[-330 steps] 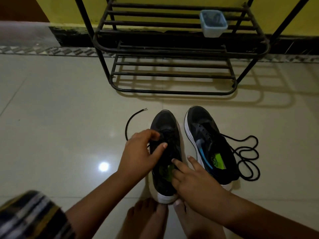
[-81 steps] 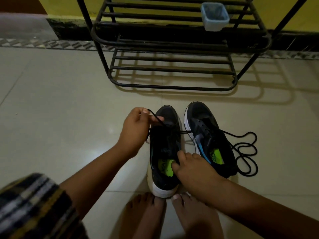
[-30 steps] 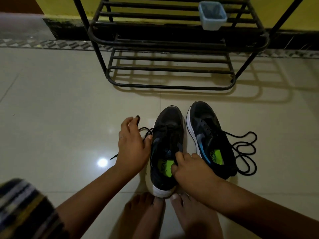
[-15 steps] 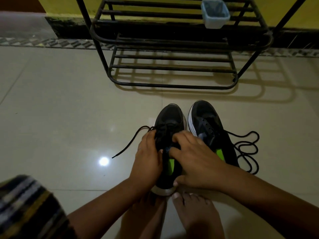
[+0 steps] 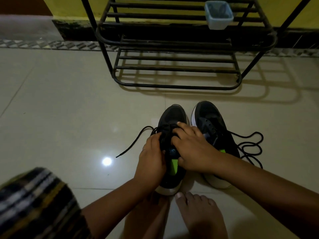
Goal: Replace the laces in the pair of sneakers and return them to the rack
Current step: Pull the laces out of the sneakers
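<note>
The left sneaker (image 5: 170,147) stands on the floor (image 5: 69,118) just in front of the person's bare feet, toe pointing at the rack (image 5: 177,66), with a black lace (image 5: 136,142) partly threaded through its eyelets and one loose end trailing out to the left across the tiles. The right sneaker (image 5: 212,135) sits just beside it, touching or nearly so, its eyelets bare; a second lace (image 5: 250,147) lies in loose loops against its outer side.

The lace looks thin, limp and light, so it will likely flop and slide back through an eyelet unless kept under tension; the stiff tip is probably the best place to pinch it for threading. The sneaker itself seems light with a soft upper and a firm sole, so it should be steadied at the tongue or eyelet row while the lace is pulled.

The left hand (image 5: 151,159) curls over the left side of the eyelet row, fingers bent round the lace and shoe edge. The right hand (image 5: 191,149) lies across the tongue from the other side, fingertips bent and pinching at the lacing near the toe end, thumb down by the green insole. Exactly which strand each finger holds cannot be told.

A small blue tub (image 5: 218,14) sits on an upper shelf of the rack.
</note>
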